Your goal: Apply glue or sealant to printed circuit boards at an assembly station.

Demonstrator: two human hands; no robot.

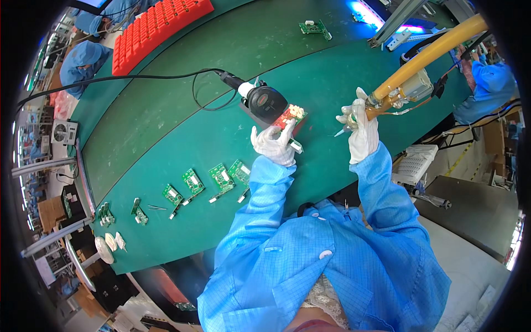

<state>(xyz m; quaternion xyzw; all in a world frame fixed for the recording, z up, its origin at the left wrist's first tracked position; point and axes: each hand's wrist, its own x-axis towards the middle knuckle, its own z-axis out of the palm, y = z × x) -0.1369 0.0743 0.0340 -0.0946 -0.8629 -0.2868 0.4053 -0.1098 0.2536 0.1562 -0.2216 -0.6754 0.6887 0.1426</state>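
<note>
My left hand [274, 145], in a white glove, rests with its fingers apart and curved, the thumb side against a red block [287, 118] that carries white connector pieces [297, 112]. Over that block sits a black rounded scanner-like device [266, 104] on a cable. A small white-and-green part [297, 146] shows beside my left wrist; whether I touch it is hidden. My right hand [362, 131], also gloved, is closed around a dispensing nozzle [374, 106] on a thick yellow hose [426, 58]. Its thin pale-blue tip [340, 133] points left toward the block, apart from it.
Several green circuit boards [221, 177] lie in a row at the left, with tweezers [157, 208] among them. Another board [315, 30] lies at the far side. A red slotted tray [160, 34] stands at the back left. Co-workers [83, 63] sit beyond; a metal post [398, 22] rises at right.
</note>
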